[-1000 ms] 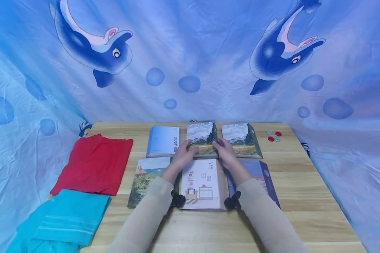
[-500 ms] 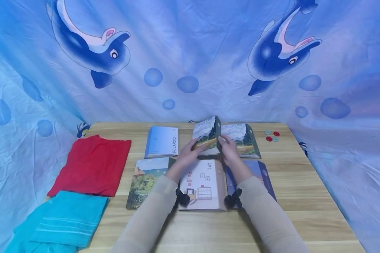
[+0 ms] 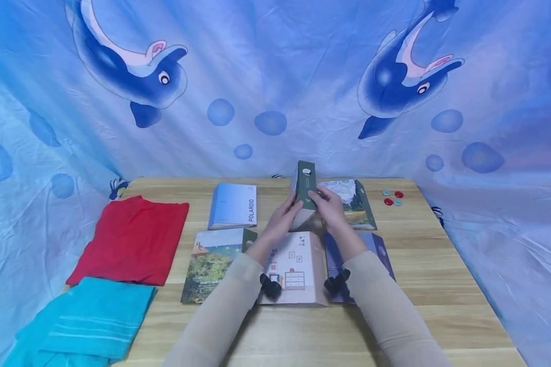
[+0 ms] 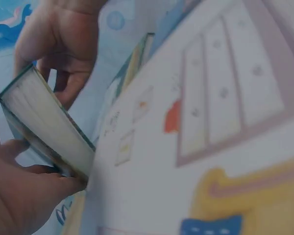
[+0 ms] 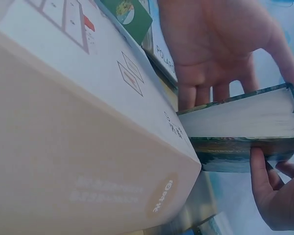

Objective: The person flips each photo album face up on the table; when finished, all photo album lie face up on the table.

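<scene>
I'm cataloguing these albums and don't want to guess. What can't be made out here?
Lettering on the held green-spined album: too small in the head view.
Part of the purple album: hidden behind the right sleeve in the head view.
Lower right of the garden-cover album: behind the left sleeve, head view.
End of the turquoise cloth: cut off by the head view's bottom edge.
Red disc markings: too small, head view.

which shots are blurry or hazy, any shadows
Head view: mostly crisp, POLAROID readable on the blue album, soft shadows beneath the sleeves; left wrist view: hazy, pages of the held album blurring together; right wrist view: white album's spine lettering washed out.
</scene>
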Demonstrator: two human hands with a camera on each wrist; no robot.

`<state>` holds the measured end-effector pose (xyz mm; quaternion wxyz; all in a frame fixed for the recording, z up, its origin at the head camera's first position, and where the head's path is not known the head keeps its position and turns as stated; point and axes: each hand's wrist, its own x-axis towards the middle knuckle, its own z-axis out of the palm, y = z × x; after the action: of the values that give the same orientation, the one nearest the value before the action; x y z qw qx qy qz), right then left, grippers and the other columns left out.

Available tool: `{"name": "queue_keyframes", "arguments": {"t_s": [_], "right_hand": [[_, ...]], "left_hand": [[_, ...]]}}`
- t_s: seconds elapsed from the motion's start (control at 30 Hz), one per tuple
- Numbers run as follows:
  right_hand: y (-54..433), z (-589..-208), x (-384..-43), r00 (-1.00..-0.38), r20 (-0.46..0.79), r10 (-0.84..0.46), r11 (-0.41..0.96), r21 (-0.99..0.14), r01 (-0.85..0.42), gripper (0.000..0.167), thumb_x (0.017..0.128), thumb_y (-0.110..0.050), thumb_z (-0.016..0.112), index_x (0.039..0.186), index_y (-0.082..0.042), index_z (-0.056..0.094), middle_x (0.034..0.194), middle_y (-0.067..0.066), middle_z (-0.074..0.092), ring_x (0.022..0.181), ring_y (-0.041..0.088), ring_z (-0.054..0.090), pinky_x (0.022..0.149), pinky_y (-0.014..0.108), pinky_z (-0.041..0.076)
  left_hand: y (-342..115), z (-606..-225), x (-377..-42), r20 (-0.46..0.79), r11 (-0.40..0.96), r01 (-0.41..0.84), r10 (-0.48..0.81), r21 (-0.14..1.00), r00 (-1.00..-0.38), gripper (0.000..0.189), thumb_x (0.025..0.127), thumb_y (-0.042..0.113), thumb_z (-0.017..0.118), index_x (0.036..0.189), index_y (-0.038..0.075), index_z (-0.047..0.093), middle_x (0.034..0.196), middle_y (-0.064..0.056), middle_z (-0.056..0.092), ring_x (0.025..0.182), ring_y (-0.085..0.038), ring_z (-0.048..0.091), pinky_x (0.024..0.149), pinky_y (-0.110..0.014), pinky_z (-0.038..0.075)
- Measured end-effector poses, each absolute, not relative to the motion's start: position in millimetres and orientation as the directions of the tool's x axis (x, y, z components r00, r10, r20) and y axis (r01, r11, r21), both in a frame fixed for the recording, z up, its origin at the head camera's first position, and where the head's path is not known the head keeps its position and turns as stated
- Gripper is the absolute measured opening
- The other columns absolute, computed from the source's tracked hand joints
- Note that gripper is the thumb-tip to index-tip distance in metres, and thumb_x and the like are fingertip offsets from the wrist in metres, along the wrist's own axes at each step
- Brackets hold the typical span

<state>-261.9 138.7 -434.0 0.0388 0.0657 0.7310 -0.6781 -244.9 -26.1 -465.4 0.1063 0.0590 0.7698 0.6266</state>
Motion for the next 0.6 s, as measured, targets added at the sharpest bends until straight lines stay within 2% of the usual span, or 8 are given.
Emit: {"name": "queue_keyframes", "arguments": {"t_s": [0.3, 0.43, 0.5, 0.6], "right_hand": [[137, -434, -262, -0.991, -0.122, 0.050, 0.131, -0.983, 0.128, 0.060, 0.097, -0.044, 0.067, 0.148, -0.015, 0.053, 0.138, 0.011, 0.059, 0.110, 0.027, 0.064, 0.087, 0.043, 0.058], [132, -436, -259, -0.990, -0.141, 0.018, 0.100, -0.985, 0.142, 0.061, 0.102, -0.050, 0.054, 0.153, -0.017, 0.047, 0.141, 0.012, 0.056, 0.114, 0.030, 0.063, 0.090, 0.047, 0.058], [129, -438, -258, -0.989, -0.149, -0.011, 0.077, -0.986, 0.147, 0.057, 0.106, -0.047, 0.048, 0.154, -0.018, 0.045, 0.141, 0.014, 0.056, 0.117, 0.033, 0.062, 0.091, 0.049, 0.057], [126, -442, -258, -0.984, -0.163, -0.065, 0.061, -0.985, 0.159, 0.050, 0.108, -0.039, 0.047, 0.153, -0.017, 0.047, 0.144, 0.014, 0.055, 0.120, 0.036, 0.060, 0.095, 0.051, 0.055]], "left_hand": [[-29, -462, -246, -0.075, 0.106, -0.052, 0.232, 0.993, -0.970, 0.069, 0.101, 0.058, 0.047, 0.161, 0.030, 0.028, 0.163, 0.000, 0.033, 0.146, -0.026, 0.037, 0.116, -0.044, 0.037], [-30, -461, -246, -0.031, 0.100, -0.011, 0.208, 0.995, -0.978, 0.067, 0.103, 0.050, 0.047, 0.162, 0.024, 0.027, 0.164, -0.003, 0.033, 0.146, -0.029, 0.038, 0.114, -0.047, 0.038], [-31, -457, -246, -0.003, 0.102, 0.016, 0.188, 0.995, -0.982, 0.067, 0.104, 0.046, 0.047, 0.162, 0.022, 0.026, 0.164, -0.003, 0.031, 0.146, -0.031, 0.037, 0.114, -0.047, 0.038], [-34, -452, -245, 0.025, 0.102, 0.041, 0.152, 0.994, -0.988, 0.065, 0.105, 0.040, 0.048, 0.163, 0.024, 0.023, 0.166, -0.003, 0.027, 0.146, -0.032, 0.037, 0.114, -0.048, 0.039]]}}
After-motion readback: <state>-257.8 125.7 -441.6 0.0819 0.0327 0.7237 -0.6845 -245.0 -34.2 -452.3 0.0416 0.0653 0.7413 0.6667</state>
